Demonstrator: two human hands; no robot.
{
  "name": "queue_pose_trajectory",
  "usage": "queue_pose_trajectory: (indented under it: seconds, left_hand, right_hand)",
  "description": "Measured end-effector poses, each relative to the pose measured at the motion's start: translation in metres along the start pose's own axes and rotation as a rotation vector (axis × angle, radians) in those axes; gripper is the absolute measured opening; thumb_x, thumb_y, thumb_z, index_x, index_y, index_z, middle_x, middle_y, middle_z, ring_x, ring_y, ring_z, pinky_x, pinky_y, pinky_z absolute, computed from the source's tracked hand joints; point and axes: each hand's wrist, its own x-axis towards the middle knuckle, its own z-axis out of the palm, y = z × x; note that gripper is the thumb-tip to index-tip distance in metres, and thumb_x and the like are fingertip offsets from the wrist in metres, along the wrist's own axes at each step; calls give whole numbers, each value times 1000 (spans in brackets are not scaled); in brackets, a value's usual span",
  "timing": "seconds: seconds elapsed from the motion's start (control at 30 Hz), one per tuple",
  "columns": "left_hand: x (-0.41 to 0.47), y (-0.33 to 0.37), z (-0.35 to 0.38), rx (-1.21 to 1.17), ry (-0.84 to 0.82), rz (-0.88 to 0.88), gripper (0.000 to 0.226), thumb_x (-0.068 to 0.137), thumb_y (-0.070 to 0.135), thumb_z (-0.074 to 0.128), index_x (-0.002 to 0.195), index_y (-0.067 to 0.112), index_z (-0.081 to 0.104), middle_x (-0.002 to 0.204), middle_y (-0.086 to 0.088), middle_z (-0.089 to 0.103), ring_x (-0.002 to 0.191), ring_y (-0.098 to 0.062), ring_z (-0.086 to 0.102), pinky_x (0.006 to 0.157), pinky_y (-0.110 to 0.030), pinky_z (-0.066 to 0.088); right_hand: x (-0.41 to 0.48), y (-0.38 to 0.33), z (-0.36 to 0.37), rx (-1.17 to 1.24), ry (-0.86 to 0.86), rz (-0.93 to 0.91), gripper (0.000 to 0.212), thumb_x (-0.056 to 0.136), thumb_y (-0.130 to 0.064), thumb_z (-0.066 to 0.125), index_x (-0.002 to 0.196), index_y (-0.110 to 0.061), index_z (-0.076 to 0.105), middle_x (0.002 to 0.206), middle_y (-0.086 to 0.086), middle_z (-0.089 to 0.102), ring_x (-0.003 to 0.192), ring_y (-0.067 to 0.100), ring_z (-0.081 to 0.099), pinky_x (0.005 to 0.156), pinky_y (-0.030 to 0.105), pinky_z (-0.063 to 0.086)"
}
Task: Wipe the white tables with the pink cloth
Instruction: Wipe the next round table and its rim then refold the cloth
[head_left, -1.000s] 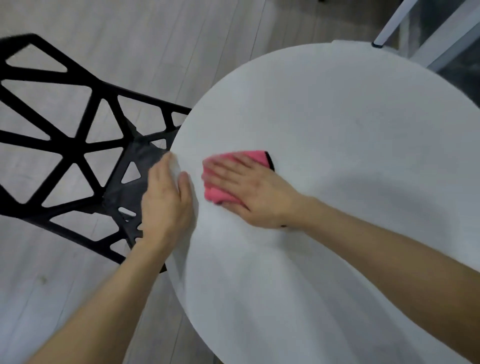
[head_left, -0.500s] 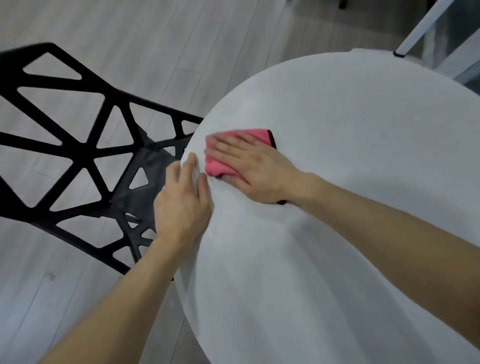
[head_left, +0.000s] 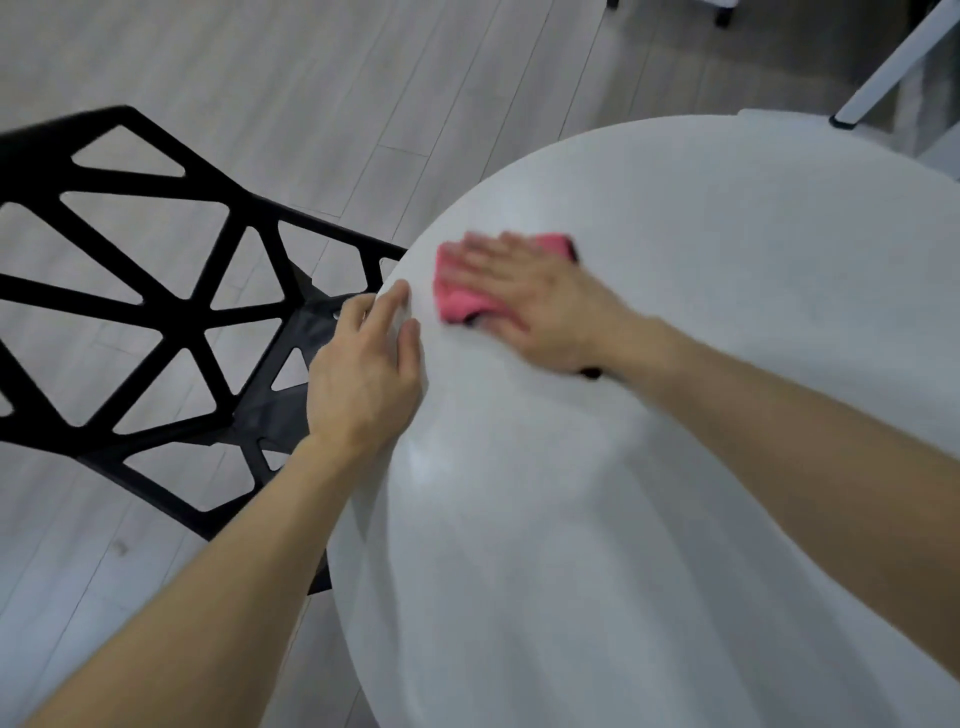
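Note:
A round white table (head_left: 701, 467) fills the right half of the view. A folded pink cloth (head_left: 457, 299) with a dark edge lies on it near the left rim. My right hand (head_left: 535, 301) presses flat on the cloth with straight fingers and covers most of it. My left hand (head_left: 366, 374) rests on the table's left rim, with its thumb and index finger on the top and its other fingers hidden over the edge.
A black chair (head_left: 171, 317) with a triangular lattice stands against the table's left side, on pale wood flooring. A white slanted leg (head_left: 888, 67) with a dark foot stands beyond the table's far right edge.
My right hand has slid the pink cloth farther away along the left rim. My left hand has moved up the rim after it.

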Motion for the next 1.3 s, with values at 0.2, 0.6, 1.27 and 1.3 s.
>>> queue_pose_trajectory:
  seconds: [0.2, 0.6, 1.27, 1.3]
  left_hand:
    - [25, 11, 4, 2, 4, 57, 45, 112, 41, 50, 156, 32, 54, 144, 0, 59, 104, -35, 70, 88, -50, 58]
    - [31, 3, 12, 32, -8, 105, 45, 112, 45, 42, 155, 34, 51, 143, -1, 57, 94, -37, 70, 77, -43, 49]
    - [-86, -111, -67, -624, -783, -128, 27, 115, 28, 44, 112, 17, 68, 98, -6, 83, 89, -29, 82, 81, -50, 69]
    - [-90, -113, -66, -628, -794, -151, 25, 113, 29, 46, 112, 14, 66, 101, -8, 83, 87, -31, 83, 80, -51, 69]
  right_hand:
    - [28, 45, -15, -21, 214, 710, 62, 114, -39, 35, 170, -15, 26, 179, 6, 20, 167, 24, 13, 136, 44, 4]
    - [-78, 72, -18, 8, 274, 767, 59, 114, -32, 45, 170, -21, 31, 179, 3, 22, 167, 24, 16, 136, 43, 7]
    - [-62, -223, 58, -23, 482, 1468, 59, 114, -37, 33, 170, -18, 28, 180, 6, 18, 167, 26, 12, 136, 48, 7]
    - [-47, -249, 67, -23, 481, 1332, 58, 115, -37, 32, 170, -18, 30, 180, 5, 20, 167, 25, 13, 135, 49, 10]
